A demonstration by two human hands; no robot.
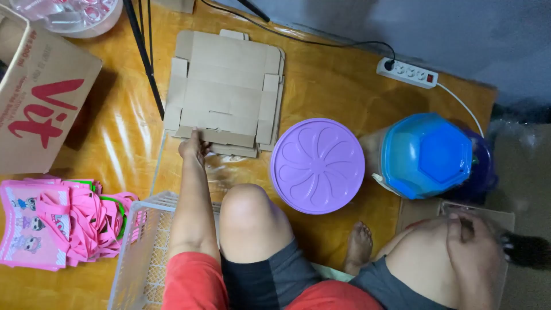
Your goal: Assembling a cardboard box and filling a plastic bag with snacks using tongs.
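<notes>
Flat cardboard stack [224, 92] lies just ahead of left hand [194, 148], fingers reaching onto its near edge, prob. to lift the top sheet. Purple round lid [317, 165] sits right of it. Right hand [475, 252] rests loosely curled on knee, grip unclear.

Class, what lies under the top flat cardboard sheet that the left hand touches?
More flat cardboard sheets show at the edges of the top sheet, stacked beneath. Left hand rests on its near edge. How many sheets: hidden.
</notes>
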